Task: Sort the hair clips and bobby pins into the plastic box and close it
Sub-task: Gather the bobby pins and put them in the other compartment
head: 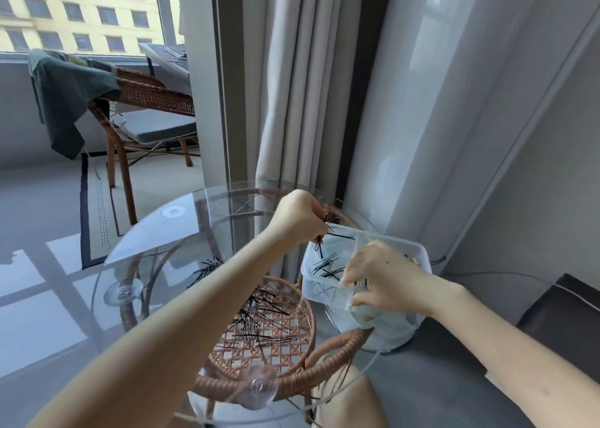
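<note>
Left hand (302, 216): raised, fingertips pinched together on a few black pins (319, 244). The pins hang down from the pinch, over the far left corner of the box (418, 252).

Right hand (386, 278): lower and nearer than the left hand, and the two are apart. Fingers curl over the box's near wall with the thumb below, so it grips the box.

Box: clear plastic, open at the top, split into compartments. It sits on the glass table (156, 233) under the right hand, at the table's right edge. The compartment between the two hands holds loose pins (328, 267) lying flat and crossed. Just beyond the right hand something small and yellow (414, 260) shows in another compartment, but I cannot tell what it is. A pale green shape (373, 317) lies under the right palm; cannot tell what.

Pile (259, 317): many black pins on the glass, to the right of the left forearm, left of the box and apart from it.

Under the glass are a rattan frame (292, 372) and clear suction cups (123, 293).

Beyond the left hand is a grey curtain (292, 86). Far to its left stands a rattan chair (146, 93) with a green cloth (65, 93) draped on it.
</note>
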Demonstrator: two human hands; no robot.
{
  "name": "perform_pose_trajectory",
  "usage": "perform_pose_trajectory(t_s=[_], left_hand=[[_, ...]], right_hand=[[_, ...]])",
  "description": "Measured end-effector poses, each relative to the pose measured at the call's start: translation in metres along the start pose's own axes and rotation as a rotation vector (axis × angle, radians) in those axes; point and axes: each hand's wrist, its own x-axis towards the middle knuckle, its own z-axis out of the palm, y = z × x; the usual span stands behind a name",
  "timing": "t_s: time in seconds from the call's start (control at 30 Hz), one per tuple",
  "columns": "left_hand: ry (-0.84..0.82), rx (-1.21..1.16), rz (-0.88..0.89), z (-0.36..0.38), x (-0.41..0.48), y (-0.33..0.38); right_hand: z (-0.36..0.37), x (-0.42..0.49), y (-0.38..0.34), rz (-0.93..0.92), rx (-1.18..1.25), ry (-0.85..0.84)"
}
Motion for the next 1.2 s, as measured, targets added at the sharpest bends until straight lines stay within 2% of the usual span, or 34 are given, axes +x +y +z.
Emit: perform_pose_trajectory(t_s=[0.17, 0.27, 0.37, 0.43, 0.47, 0.53, 0.6, 0.67, 0.73, 0.8, 0.9, 0.97, 1.07, 1.2], left_hand=[[-0.064, 0.427, 0.043, 0.038, -0.006, 0.006], [-0.176, 0.535, 0.059, 0.046, -0.007, 0.005], [-0.320, 0.450, 0.022, 0.035, 0.001, 0.005], [-0.341, 0.158, -0.087, 0.014, 0.001, 0.007], [-0.287, 0.050, -0.101, -0.001, -0.002, 0.006], [-0.155, 0.000, -0.095, -0.031, -0.009, -0.007], [-0.117, 0.190, -0.055, -0.057, -0.023, -0.026], [-0.226, 0.534, -0.036, -0.076, -0.044, -0.048], [-0.357, 0.713, -0.117, -0.086, -0.064, -0.082], [-0.415, 0.785, -0.213, -0.087, -0.084, -0.117], [-0.414, 0.849, -0.284, -0.080, -0.108, -0.151], [-0.372, 0.793, -0.291, -0.072, -0.114, -0.161], [-0.252, 0.706, -0.252, -0.065, -0.107, -0.162], [-0.174, 0.589, -0.155, -0.055, -0.092, -0.157]], right_hand=[[-0.021, -0.023, 0.003, 0.114, 0.201, 0.186], [-0.032, -0.031, 0.002, 0.152, 0.251, 0.249], [-0.039, -0.032, -0.003, 0.206, 0.263, 0.321], [-0.043, -0.029, -0.014, 0.213, 0.306, 0.397], [-0.045, -0.026, -0.023, 0.200, 0.340, 0.421], [-0.043, -0.020, -0.046, 0.141, 0.398, 0.361], [-0.032, -0.012, -0.070, 0.063, 0.404, 0.163], [-0.010, -0.003, -0.093, 0.027, 0.331, -0.022], [0.015, 0.006, -0.110, 0.076, 0.197, -0.101], [0.038, 0.013, -0.117, 0.175, 0.113, -0.115], [0.062, 0.024, -0.123, 0.309, 0.194, -0.070], [0.071, 0.034, -0.126, 0.350, 0.230, -0.015], [0.076, 0.055, -0.134, 0.383, 0.251, 0.045], [0.074, 0.080, -0.144, 0.368, 0.287, 0.116]])
